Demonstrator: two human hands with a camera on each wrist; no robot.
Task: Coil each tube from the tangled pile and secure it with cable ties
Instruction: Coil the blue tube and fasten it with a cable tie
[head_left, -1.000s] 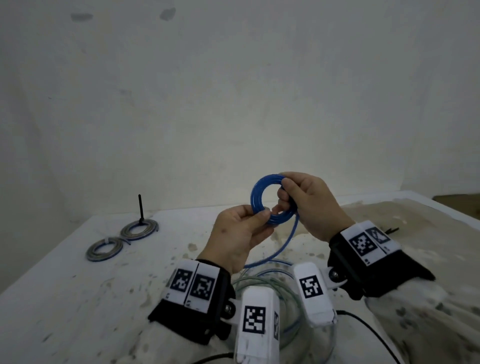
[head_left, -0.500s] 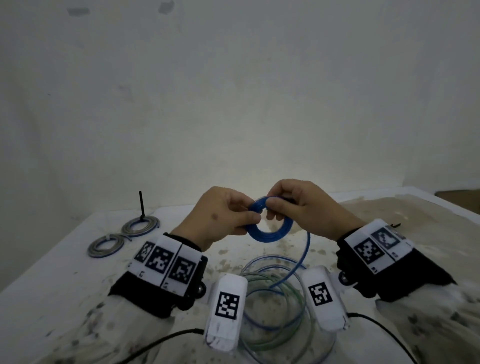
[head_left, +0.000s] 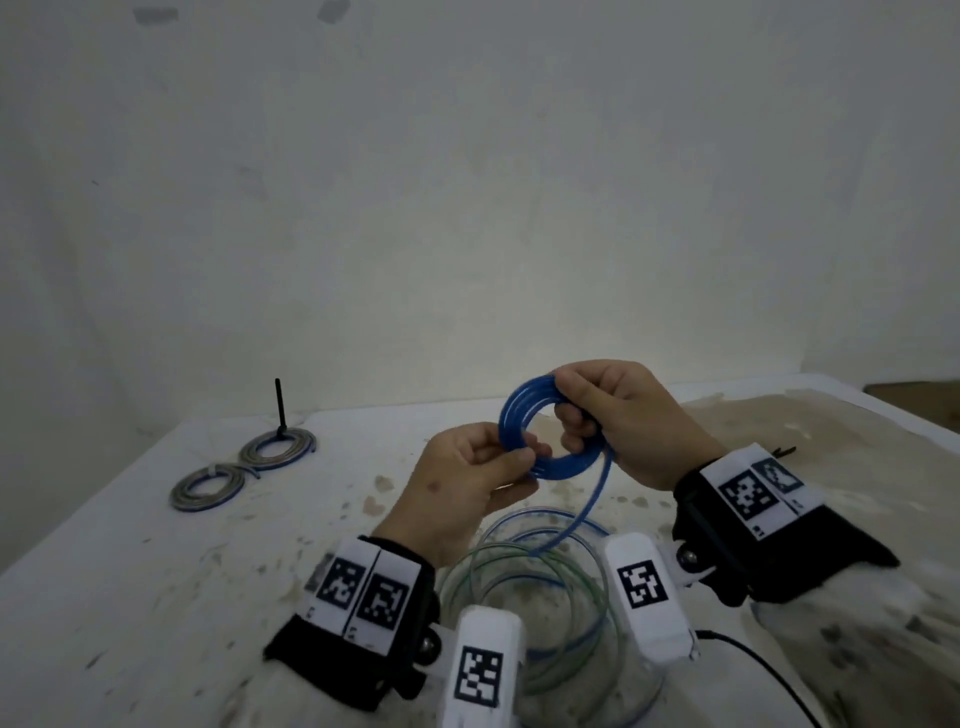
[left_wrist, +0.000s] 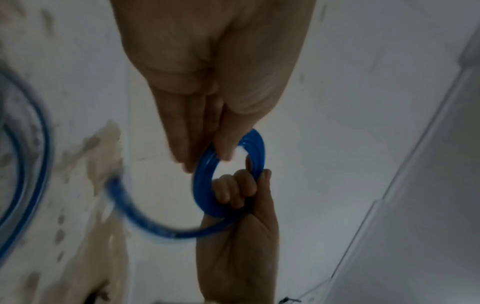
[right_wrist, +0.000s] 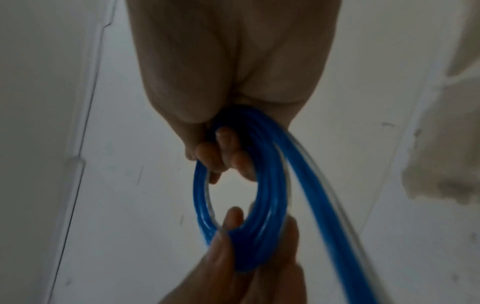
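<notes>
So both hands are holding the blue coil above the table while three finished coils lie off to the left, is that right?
Not quite: the head view shows two finished coils on the left, not three. The rest holds: the left hand and right hand both hold the blue coil above the table.

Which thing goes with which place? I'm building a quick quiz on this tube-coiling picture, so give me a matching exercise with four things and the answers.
Things:
1. blue coil
2. left hand
3. two grey coils
4. loose tubes

Places or states:
A. lying at the table's far left
B. held up between both hands
C. on the table below the hands
D. pinching the ring's near left side

Pairs: 1-B, 2-D, 3-A, 4-C
</notes>
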